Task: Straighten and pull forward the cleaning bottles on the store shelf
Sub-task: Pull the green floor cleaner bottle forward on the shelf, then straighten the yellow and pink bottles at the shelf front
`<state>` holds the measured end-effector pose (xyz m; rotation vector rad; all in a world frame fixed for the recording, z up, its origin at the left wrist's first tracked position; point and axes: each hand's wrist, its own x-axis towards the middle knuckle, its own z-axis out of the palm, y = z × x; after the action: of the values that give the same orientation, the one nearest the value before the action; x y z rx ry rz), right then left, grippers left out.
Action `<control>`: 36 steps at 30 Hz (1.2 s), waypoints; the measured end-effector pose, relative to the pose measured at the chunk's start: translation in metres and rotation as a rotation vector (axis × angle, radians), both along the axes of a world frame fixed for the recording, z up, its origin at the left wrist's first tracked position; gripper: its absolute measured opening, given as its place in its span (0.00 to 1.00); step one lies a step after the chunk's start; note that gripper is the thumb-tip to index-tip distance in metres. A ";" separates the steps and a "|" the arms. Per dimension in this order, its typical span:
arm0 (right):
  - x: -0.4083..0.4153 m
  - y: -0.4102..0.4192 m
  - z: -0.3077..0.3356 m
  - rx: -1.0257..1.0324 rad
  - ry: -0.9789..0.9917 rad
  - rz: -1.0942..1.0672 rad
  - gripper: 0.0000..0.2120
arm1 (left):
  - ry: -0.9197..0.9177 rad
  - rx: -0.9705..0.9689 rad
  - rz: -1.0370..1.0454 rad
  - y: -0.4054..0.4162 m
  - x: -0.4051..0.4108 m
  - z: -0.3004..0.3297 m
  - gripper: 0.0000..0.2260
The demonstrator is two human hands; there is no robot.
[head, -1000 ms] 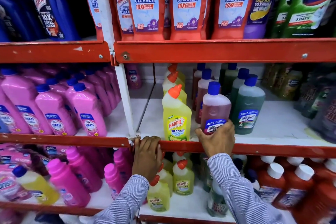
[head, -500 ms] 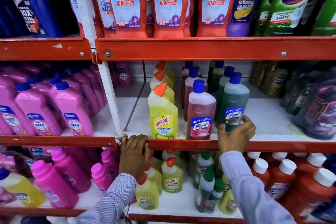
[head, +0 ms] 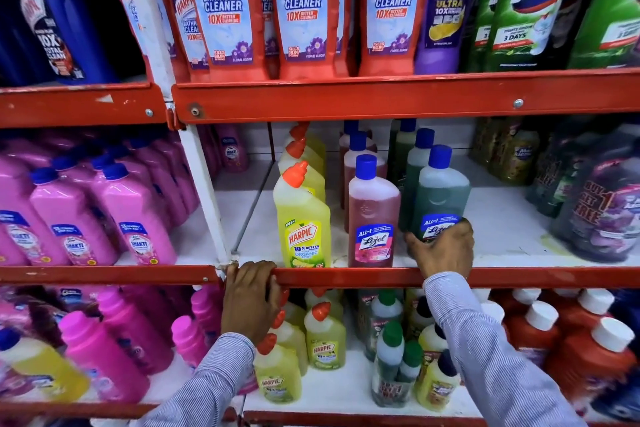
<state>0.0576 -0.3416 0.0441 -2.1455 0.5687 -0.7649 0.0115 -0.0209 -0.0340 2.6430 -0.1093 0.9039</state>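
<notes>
On the middle shelf stand three rows of bottles. A yellow Harpic bottle (head: pixel 303 218) with an orange cap leads the left row at the red shelf rail (head: pixel 346 277). Beside it a pink Lizol bottle (head: pixel 373 215) with a blue cap stands upright at the front. My right hand (head: pixel 443 248) grips the base of the green Lizol bottle (head: pixel 441 191), which stands slightly behind the pink one. My left hand (head: pixel 251 298) clasps the rail's front edge near the white upright post (head: pixel 204 184). More bottles line up behind each front bottle.
Pink Shakti bottles (head: pixel 138 215) fill the left bay. Dark shrink-wrapped packs (head: pixel 602 208) sit at the right, with bare white shelf between. Large Harpic (head: pixel 225 3) and Domex bottles (head: pixel 533 3) stand above. Small yellow, green and red bottles crowd the shelf below.
My right hand left the pink Lizol bottle, moved right and took hold of the green Lizol bottle. The left hand stayed on the rail. The view shifted left.
</notes>
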 end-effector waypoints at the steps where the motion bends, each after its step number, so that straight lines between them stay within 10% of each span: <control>1: -0.005 0.000 -0.001 -0.015 -0.003 -0.002 0.43 | -0.004 0.000 0.001 0.000 0.000 0.000 0.13; 14: -0.037 0.005 -0.001 0.008 -0.036 -0.010 0.49 | 0.026 -0.004 -0.030 0.002 -0.004 0.004 0.16; 20: -0.081 0.048 0.008 0.003 -0.622 0.121 0.17 | 0.040 -0.125 -0.089 0.003 -0.004 0.024 0.19; 26: -0.069 0.105 -0.003 -0.163 -0.230 0.738 0.19 | 0.137 -0.595 -0.344 -0.009 0.000 0.062 0.25; 36: -0.035 0.130 -0.004 -0.240 0.131 0.700 0.26 | 0.369 -0.535 -0.345 -0.001 0.026 0.063 0.29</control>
<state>0.0227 -0.2112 0.0405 -2.3971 -0.2349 -0.3100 0.0376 -0.0221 0.0287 2.1486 -0.1930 0.2704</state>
